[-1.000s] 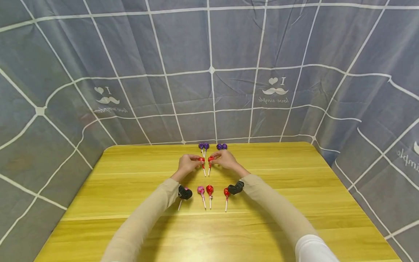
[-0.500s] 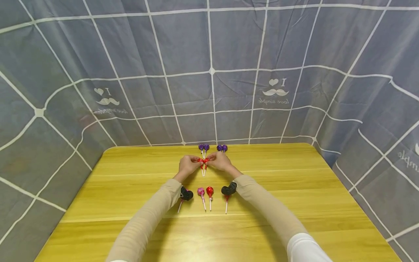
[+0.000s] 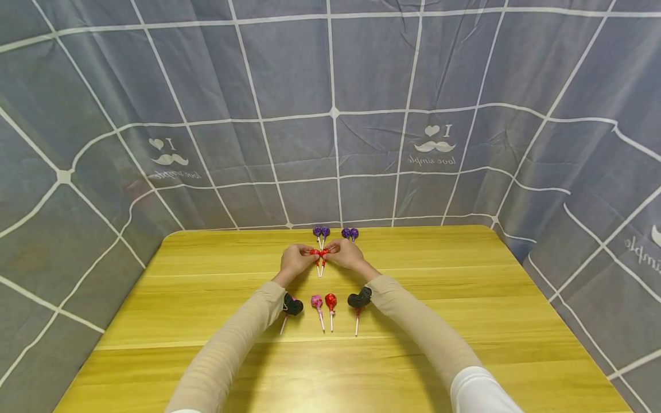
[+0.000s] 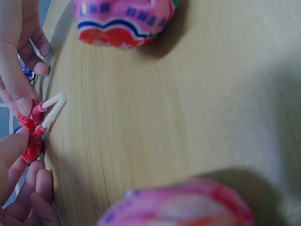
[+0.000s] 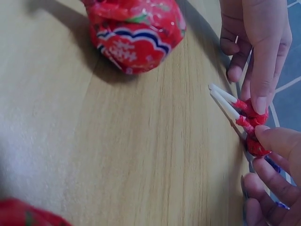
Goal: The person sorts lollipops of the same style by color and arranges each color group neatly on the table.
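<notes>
Grey curtain hangs behind a wooden table. Left hand: thumb and fingers pinch a first red lollipop. Right hand: same pinch on a second red lollipop. Both are over the table's far half, heads side by side, stick tips meeting. Nearer: a pink lollipop. Far edge: purple lollipops.
</notes>
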A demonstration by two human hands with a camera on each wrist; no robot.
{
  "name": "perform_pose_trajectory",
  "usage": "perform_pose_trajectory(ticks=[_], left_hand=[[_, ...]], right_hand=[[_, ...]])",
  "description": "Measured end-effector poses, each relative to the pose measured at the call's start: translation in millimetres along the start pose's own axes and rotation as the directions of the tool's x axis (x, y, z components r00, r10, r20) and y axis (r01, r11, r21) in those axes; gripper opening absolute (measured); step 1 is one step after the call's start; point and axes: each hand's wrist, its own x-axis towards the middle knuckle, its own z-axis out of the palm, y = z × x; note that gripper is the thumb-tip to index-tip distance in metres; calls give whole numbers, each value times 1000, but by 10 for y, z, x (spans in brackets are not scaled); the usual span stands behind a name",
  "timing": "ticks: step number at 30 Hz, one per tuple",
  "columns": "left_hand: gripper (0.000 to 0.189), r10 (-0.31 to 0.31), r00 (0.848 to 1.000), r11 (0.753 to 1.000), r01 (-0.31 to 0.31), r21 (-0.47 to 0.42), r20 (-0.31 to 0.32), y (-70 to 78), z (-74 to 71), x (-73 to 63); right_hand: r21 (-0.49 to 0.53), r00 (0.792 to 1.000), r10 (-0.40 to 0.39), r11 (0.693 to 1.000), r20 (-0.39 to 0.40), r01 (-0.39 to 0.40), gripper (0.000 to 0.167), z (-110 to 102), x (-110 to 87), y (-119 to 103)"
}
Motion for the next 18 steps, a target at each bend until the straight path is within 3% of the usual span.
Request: perform_pose_trajectory(ticks=[12, 18], left_hand=[[30, -45, 999, 999, 45, 20, 20, -23, -77, -55], [29, -21, 1000, 1000, 21, 23, 18, -28, -145, -81]], right_hand=[[42, 1000, 7, 999, 28, -8, 28, -42, -19, 60], [98, 997, -51, 994, 51, 46, 30, -55, 65, 226]])
